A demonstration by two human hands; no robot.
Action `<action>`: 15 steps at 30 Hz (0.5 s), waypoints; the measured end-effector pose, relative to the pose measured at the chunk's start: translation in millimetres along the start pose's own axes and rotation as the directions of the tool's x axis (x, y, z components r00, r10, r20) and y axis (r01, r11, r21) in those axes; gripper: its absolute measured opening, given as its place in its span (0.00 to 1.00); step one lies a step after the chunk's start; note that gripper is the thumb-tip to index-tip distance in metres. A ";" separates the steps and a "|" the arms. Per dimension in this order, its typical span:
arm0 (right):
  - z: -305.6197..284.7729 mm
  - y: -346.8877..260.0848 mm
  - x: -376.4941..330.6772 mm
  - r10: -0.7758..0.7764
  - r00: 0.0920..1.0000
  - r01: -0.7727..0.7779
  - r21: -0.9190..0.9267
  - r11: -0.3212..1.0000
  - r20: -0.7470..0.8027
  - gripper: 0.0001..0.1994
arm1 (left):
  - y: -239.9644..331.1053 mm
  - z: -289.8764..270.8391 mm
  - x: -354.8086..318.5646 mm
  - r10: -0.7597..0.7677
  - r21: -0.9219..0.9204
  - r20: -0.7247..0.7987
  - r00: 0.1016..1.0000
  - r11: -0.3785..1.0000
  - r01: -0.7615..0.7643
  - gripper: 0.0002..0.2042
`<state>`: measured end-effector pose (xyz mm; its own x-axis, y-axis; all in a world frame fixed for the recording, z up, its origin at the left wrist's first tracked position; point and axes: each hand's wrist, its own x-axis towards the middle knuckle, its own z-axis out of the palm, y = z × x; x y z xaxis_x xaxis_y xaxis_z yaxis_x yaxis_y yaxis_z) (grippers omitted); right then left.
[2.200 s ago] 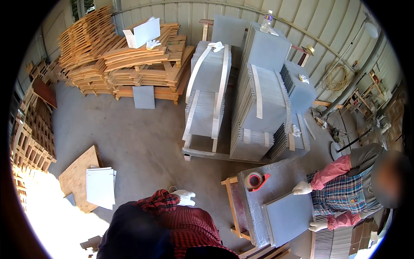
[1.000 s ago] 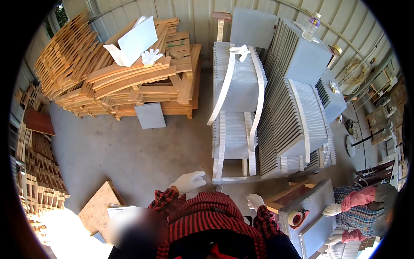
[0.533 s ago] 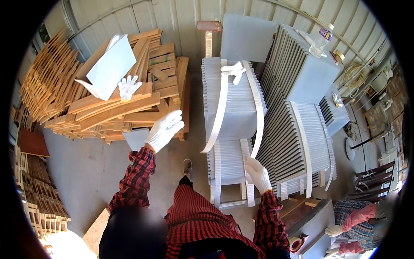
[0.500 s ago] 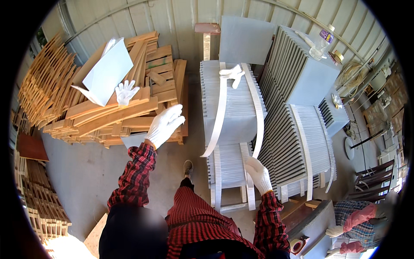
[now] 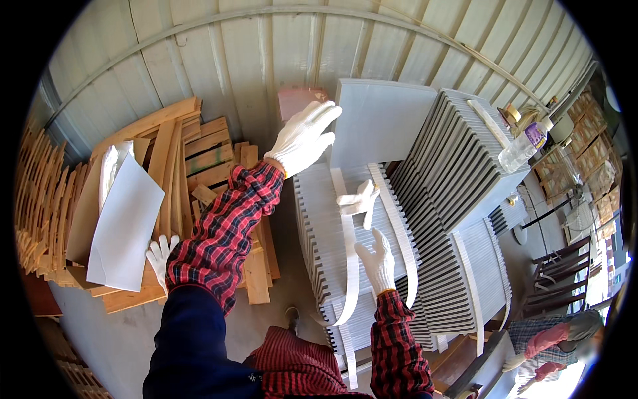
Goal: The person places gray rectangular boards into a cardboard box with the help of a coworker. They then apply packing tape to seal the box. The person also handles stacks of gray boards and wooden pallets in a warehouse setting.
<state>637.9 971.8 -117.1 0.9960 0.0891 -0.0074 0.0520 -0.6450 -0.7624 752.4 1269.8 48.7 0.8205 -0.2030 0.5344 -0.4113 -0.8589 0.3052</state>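
Left hand (image 5: 304,137), gloved, fingers spread, hangs just short of the upright grey board (image 5: 381,123) at the back, not touching. Right hand (image 5: 377,261) lies flat and open on the strapped board stack (image 5: 325,233) by the strap knot (image 5: 359,199). Looks like an early stage: straps uncut, nothing lifted

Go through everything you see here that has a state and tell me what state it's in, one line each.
left hand: gloved, fingers spread, raised near the upright grey panel, holding nothing
right hand: gloved, resting on the strapped panel stack
white strap: tied in a knot on top of the stack
plastic bottle: lying tilted on the taller stack
white sheet: leaning on the wood pile
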 end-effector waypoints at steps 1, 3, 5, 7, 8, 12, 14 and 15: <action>4.3 -5.0 15.6 -0.028 0.999 0.027 -0.026 0.999 -0.037 0.35 | -6.2 -3.8 16.2 0.039 0.043 0.015 0.999 0.998 -0.040 0.26; 14.2 -22.7 49.8 -0.016 0.993 0.011 -0.041 0.999 -0.120 0.36 | -15.9 -2.2 49.0 0.084 0.109 0.073 0.994 0.990 -0.092 0.26; 26.0 -40.9 89.3 -0.002 0.985 0.003 0.006 1.000 -0.170 0.38 | -24.0 -4.8 79.7 0.077 0.190 0.149 0.986 0.976 -0.104 0.27; 32.9 -54.4 119.5 0.045 0.978 -0.069 -0.110 0.992 -0.204 0.34 | -23.7 4.7 107.3 0.061 0.251 0.190 0.980 0.962 -0.109 0.28; 50.3 -36.2 137.0 0.102 0.962 -0.084 0.080 0.993 -0.255 0.31 | -26.1 15.5 118.5 0.087 0.279 0.172 0.981 0.951 -0.133 0.29; 79.7 0.2 141.7 -0.242 0.929 0.236 -0.056 0.970 -0.280 0.19 | -36.2 39.4 128.2 -0.002 0.221 0.273 0.962 0.973 -0.061 0.31; 82.9 22.3 138.4 -0.126 0.963 0.170 0.175 0.970 -0.239 0.15 | -37.0 51.5 127.7 0.065 0.217 0.195 0.979 0.970 -0.108 0.30; 72.6 -3.4 136.5 0.176 0.983 -0.128 0.472 0.872 -0.059 0.14 | -48.1 47.4 123.1 0.064 0.211 0.212 0.975 0.971 -0.110 0.30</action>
<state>768.4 1041.3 -162.4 0.9922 -0.0703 -0.1032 -0.1161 -0.2161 -0.9694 892.0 1263.9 62.4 0.8579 -0.3527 0.3737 -0.4057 -0.9112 0.0712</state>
